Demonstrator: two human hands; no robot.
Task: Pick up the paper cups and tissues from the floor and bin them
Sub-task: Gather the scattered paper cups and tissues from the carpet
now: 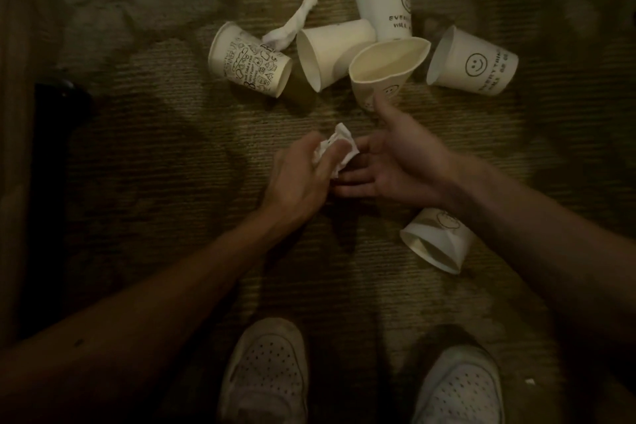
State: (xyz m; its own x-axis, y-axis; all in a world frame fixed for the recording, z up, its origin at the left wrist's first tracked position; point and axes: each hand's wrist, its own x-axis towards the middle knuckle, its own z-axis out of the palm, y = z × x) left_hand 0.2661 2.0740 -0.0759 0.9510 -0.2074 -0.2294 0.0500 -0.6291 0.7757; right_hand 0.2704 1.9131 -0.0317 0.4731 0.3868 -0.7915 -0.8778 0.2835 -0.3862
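Head view, six cups (pixel 330 55), two tissues (pixel 287 32), left hand (pixel 303 175) pinches one, right hand (pixel 395 165) spread

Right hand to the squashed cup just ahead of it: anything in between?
Nothing visible. The right hand is open, its thumb tip already at the squashed cup's lower wall. The left hand grips a crumpled tissue beside the right fingers, off to the side of that path.

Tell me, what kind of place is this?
Probably a room indoors, maybe a living room. The floor is a patterned carpet, what looks like a dark furniture leg stands at the left, and paper cups lie scattered by the person's white shoes.
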